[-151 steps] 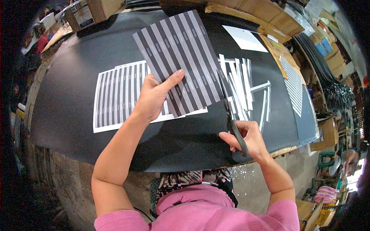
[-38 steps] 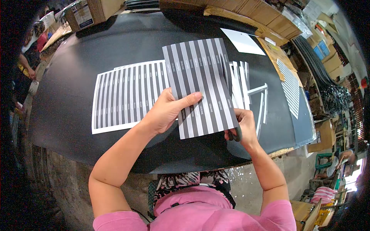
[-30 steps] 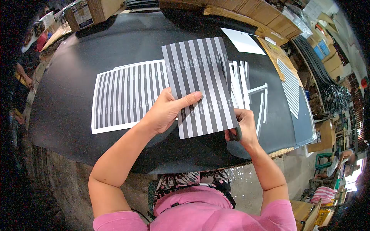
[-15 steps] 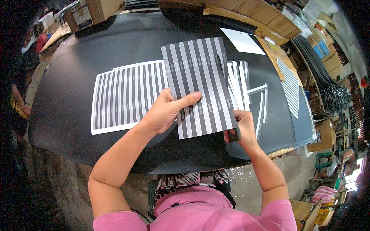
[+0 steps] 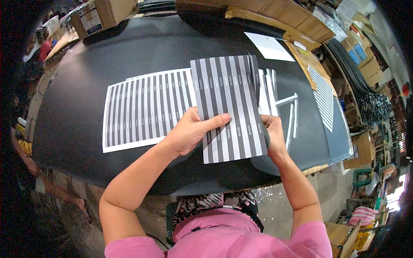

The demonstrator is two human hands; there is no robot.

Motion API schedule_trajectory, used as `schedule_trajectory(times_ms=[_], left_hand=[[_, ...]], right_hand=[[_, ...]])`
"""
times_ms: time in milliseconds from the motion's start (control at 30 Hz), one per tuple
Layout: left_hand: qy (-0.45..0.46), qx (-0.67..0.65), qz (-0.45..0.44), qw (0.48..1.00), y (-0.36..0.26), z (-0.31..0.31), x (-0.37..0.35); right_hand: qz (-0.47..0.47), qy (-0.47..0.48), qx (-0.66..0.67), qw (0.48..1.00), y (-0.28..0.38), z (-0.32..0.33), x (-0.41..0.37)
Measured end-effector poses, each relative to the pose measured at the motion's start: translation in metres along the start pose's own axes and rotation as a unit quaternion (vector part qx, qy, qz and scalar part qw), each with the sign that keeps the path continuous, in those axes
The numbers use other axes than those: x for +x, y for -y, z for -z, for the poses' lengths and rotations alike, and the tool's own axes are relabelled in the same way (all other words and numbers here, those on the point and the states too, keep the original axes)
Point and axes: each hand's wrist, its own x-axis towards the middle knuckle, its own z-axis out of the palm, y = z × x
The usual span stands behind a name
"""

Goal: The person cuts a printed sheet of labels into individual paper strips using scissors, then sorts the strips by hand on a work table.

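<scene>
My left hand (image 5: 191, 131) pinches a black-and-white striped sheet (image 5: 228, 103) printed with small words, held just above the black table (image 5: 86, 64). At the sheet's right edge my right hand (image 5: 273, 135) grips scissors (image 5: 266, 139); their blades run up along that edge and are mostly hidden behind the paper. A narrow strip at the sheet's top right is partly separated from the rest. A stack of similar striped sheets (image 5: 137, 109) lies flat to the left under my left hand.
Several cut white strips (image 5: 275, 92) lie to the right of the held sheet. A white sheet (image 5: 269, 45) and another striped sheet (image 5: 325, 96) rest at the far right. Cardboard boxes (image 5: 94, 15) line the back edge. Another person's arm (image 5: 26, 159) shows at the left.
The held sheet has shifted slightly right and toward me, and my right hand with the scissors has moved farther up along its right edge.
</scene>
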Motion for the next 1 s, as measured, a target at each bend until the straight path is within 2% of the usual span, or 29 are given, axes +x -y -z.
schedule_trajectory(times_ms=[633, 700, 767, 800, 900, 1000], left_hand=[[-0.003, 0.018, 0.004, 1.000, 0.003, 0.005, 0.002], [-0.019, 0.070, -0.022, 0.997, 0.000, 0.004, 0.001], [-0.056, 0.088, -0.046, 0.994, -0.004, 0.009, 0.002], [-0.072, 0.086, -0.071, 0.991, -0.008, 0.015, 0.003], [-0.144, 0.075, -0.151, 0.975, -0.021, 0.020, 0.004], [-0.147, 0.070, -0.184, 0.969, -0.030, 0.023, 0.002]], right_hand=[[0.039, -0.023, -0.024, 0.999, -0.015, 0.001, 0.004], [0.040, -0.021, -0.045, 0.998, -0.008, 0.002, 0.000], [-0.071, 0.031, 0.063, 0.995, 0.008, 0.004, -0.010], [-0.088, 0.050, 0.027, 0.994, 0.005, 0.008, -0.010], [-0.101, 0.095, 0.011, 0.990, 0.009, 0.011, -0.028], [-0.096, 0.127, -0.011, 0.987, 0.007, 0.013, -0.047]])
